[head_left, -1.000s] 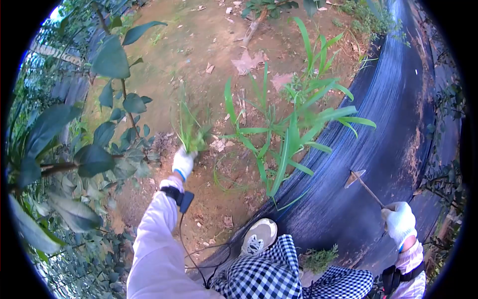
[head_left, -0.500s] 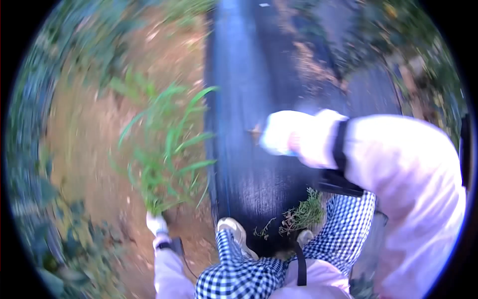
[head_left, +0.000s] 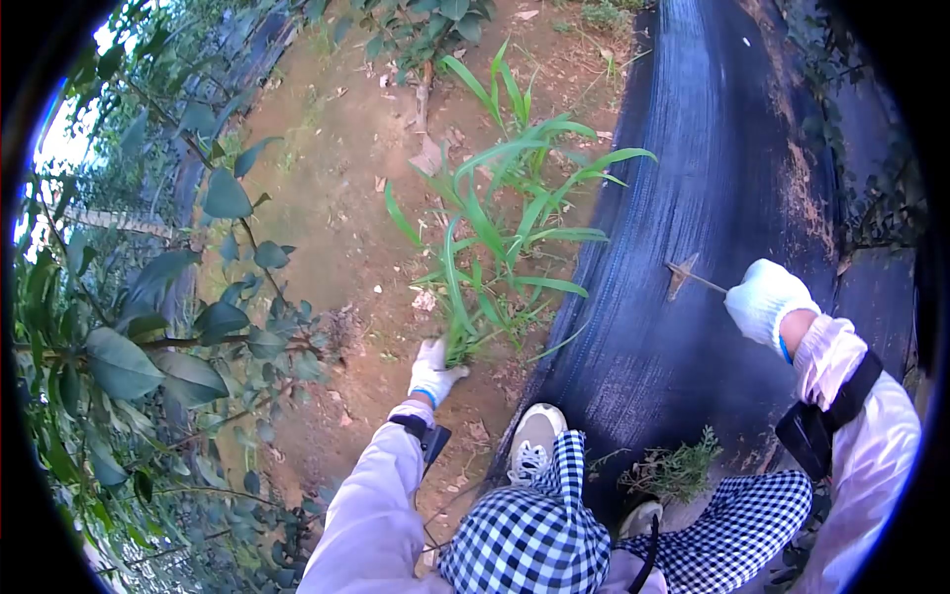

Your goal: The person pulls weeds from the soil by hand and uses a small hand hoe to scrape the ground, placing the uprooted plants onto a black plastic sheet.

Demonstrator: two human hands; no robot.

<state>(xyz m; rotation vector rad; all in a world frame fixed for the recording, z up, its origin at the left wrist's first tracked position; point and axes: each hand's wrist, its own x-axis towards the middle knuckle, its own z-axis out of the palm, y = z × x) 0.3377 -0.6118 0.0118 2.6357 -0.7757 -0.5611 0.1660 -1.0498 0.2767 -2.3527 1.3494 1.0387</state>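
Observation:
My left hand (head_left: 433, 374), in a white glove, closes around the base of a tall clump of green grass (head_left: 495, 233) growing from the brown soil. Its fingers are partly hidden by the leaves. Off to the right, my right hand (head_left: 770, 302), also gloved in white, is wrapped around the handle of a small hand hoe (head_left: 683, 277). The hoe has a thin shaft and a rusty, pointed head, which hangs over the black ground sheet, apart from the grass.
Black ground sheet (head_left: 653, 346) runs along the right of the soil strip (head_left: 327, 238). Leafy branches (head_left: 188, 346) crowd the left side. A wilted pulled weed (head_left: 678, 470) lies by my shoes (head_left: 537, 441). A young shrub (head_left: 426, 30) stands farther up.
My view has swung left and sharpened, so grass and sheet sit farther right in it. My left hand remains at the grass base; my right hand still holds the hoe.

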